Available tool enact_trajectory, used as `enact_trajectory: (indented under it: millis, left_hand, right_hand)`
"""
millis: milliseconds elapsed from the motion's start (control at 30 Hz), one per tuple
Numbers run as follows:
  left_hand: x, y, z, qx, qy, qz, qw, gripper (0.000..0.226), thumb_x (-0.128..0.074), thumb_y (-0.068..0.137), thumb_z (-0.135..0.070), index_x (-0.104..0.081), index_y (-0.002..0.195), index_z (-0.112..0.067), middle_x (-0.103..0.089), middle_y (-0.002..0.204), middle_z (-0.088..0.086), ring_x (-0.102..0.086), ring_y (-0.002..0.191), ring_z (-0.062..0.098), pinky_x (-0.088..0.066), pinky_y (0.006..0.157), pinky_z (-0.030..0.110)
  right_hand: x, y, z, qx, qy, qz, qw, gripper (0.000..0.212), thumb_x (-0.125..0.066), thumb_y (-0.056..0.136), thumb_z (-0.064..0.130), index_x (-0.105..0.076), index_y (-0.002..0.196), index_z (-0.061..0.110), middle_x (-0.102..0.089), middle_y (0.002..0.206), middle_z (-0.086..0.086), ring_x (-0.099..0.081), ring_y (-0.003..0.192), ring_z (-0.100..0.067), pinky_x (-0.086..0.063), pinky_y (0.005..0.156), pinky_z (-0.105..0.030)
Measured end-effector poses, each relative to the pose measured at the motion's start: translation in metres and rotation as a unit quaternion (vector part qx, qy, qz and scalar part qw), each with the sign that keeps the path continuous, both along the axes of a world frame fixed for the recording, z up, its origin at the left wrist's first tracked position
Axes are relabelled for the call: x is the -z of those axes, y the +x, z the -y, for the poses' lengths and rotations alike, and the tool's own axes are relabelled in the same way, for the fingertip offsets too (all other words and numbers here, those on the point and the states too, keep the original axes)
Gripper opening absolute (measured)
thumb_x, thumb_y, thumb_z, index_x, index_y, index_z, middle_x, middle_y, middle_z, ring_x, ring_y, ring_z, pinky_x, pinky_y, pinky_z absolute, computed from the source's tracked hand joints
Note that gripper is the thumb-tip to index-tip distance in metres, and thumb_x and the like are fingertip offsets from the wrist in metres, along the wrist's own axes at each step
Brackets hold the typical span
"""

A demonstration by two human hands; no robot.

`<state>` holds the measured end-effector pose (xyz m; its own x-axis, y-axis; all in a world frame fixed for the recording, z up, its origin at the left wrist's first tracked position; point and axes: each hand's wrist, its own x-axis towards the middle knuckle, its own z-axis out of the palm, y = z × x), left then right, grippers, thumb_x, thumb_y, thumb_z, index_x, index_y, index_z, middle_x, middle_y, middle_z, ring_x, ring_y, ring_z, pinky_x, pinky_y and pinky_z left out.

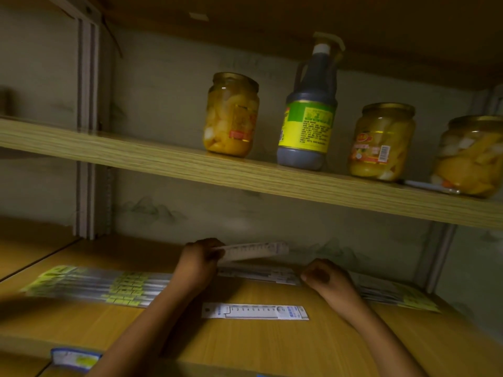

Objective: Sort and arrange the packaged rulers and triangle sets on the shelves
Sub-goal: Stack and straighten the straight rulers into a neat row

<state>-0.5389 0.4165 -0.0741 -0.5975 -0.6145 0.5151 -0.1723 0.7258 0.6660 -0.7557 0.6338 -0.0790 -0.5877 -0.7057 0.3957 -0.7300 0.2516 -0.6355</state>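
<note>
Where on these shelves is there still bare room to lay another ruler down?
Bare wood runs along the lower shelf front, below the single packaged ruler and between the forearms. The upper shelf is bare left of the jars. It is crowded at the back, where the green-labelled ruler stack, the white ruler stack and both hands sit.

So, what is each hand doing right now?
Left hand: holds a packaged ruler lifted off the shelf.
Right hand: fingers curled, apparently holding nothing.
</note>
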Motion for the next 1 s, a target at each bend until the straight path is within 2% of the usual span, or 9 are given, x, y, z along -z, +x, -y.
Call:
enact_trajectory:
  millis: [133,300,433,533,600,667,833,933,1000]
  left_hand:
    - [-0.004,0.005,-0.006,0.029,0.065,-0.045,0.996,0.015,-0.053,0.095,-0.016,-0.066,0.101,-0.022,-0.068,0.095,-0.001,-0.066,0.081,0.014,-0.059,0.072,0.039]
    - [-0.005,0.008,-0.015,0.079,0.092,-0.039,0.992,0.016,-0.053,0.096,-0.024,-0.063,0.107,-0.027,-0.066,0.1,-0.006,-0.063,0.089,0.008,-0.055,0.078,0.03]
    - [-0.005,0.01,-0.016,0.077,0.105,-0.063,0.99,0.017,-0.054,0.095,-0.024,-0.064,0.11,-0.026,-0.066,0.1,-0.006,-0.063,0.09,0.006,-0.053,0.078,0.028]
    - [-0.006,0.011,-0.014,0.074,0.088,-0.077,0.99,0.013,-0.055,0.095,-0.023,-0.064,0.097,-0.032,-0.067,0.092,-0.008,-0.064,0.087,0.008,-0.057,0.078,0.034]
    - [-0.006,0.01,-0.013,0.068,0.077,-0.079,0.992,0.013,-0.056,0.095,-0.022,-0.063,0.094,-0.032,-0.067,0.09,-0.008,-0.064,0.085,0.008,-0.057,0.076,0.035]
    - [-0.006,0.01,-0.013,0.06,0.076,-0.083,0.992,0.012,-0.055,0.095,-0.021,-0.064,0.098,-0.028,-0.067,0.092,-0.006,-0.064,0.085,0.009,-0.057,0.074,0.034]
    - [-0.005,0.01,-0.012,0.054,0.09,-0.103,0.989,0.011,-0.053,0.096,-0.021,-0.063,0.098,-0.027,-0.065,0.088,-0.004,-0.063,0.074,0.012,-0.051,0.057,0.024]
    - [-0.004,0.009,-0.011,0.048,0.086,-0.104,0.99,0.012,-0.054,0.096,-0.021,-0.063,0.098,-0.026,-0.065,0.085,-0.005,-0.064,0.073,0.012,-0.055,0.06,0.032]
    - [-0.003,0.008,-0.01,0.048,0.085,-0.102,0.99,0.011,-0.054,0.096,-0.021,-0.063,0.098,-0.027,-0.065,0.086,-0.004,-0.064,0.075,0.012,-0.056,0.064,0.035]
  right_hand:
    - [0.0,-0.001,0.0,0.017,-0.02,0.009,1.0,0.003,-0.069,0.088,0.023,-0.067,0.086,0.024,-0.067,0.092,0.007,-0.062,0.088,-0.007,-0.047,0.073,-0.024]
    - [-0.001,-0.005,0.0,0.034,-0.039,0.019,0.998,0.007,-0.065,0.09,0.018,-0.066,0.088,0.025,-0.067,0.092,0.008,-0.062,0.088,-0.008,-0.044,0.069,-0.023]
    - [0.003,-0.012,0.006,0.04,-0.024,0.003,0.999,0.005,-0.062,0.093,0.024,-0.064,0.091,0.028,-0.067,0.094,0.009,-0.064,0.09,-0.009,-0.05,0.074,-0.026]
    - [0.003,-0.016,0.022,0.033,0.052,-0.007,0.998,0.012,-0.053,0.097,0.034,-0.061,0.106,0.031,-0.064,0.104,0.011,-0.061,0.097,-0.007,-0.046,0.072,-0.018]
    - [0.005,-0.02,0.034,0.017,0.099,-0.005,0.995,0.027,-0.046,0.099,0.042,-0.055,0.123,0.033,-0.06,0.118,0.01,-0.058,0.105,-0.007,-0.046,0.078,-0.019]
    - [0.008,-0.026,0.043,0.015,0.129,-0.009,0.991,0.034,-0.042,0.099,0.049,-0.049,0.13,0.036,-0.056,0.125,0.009,-0.056,0.111,-0.01,-0.047,0.086,-0.025]
    - [0.008,-0.035,0.055,0.012,0.131,-0.004,0.991,0.029,-0.044,0.098,0.047,-0.053,0.124,0.036,-0.053,0.128,0.003,-0.054,0.112,-0.013,-0.048,0.091,-0.028]
    - [0.012,-0.039,0.057,0.014,0.125,0.003,0.992,0.026,-0.045,0.099,0.045,-0.055,0.121,0.036,-0.053,0.126,0.002,-0.054,0.11,-0.014,-0.046,0.087,-0.027]
    - [0.017,-0.042,0.057,0.021,0.142,-0.015,0.989,0.027,-0.041,0.097,0.054,-0.052,0.119,0.043,-0.052,0.127,0.005,-0.054,0.111,-0.013,-0.048,0.092,-0.032]
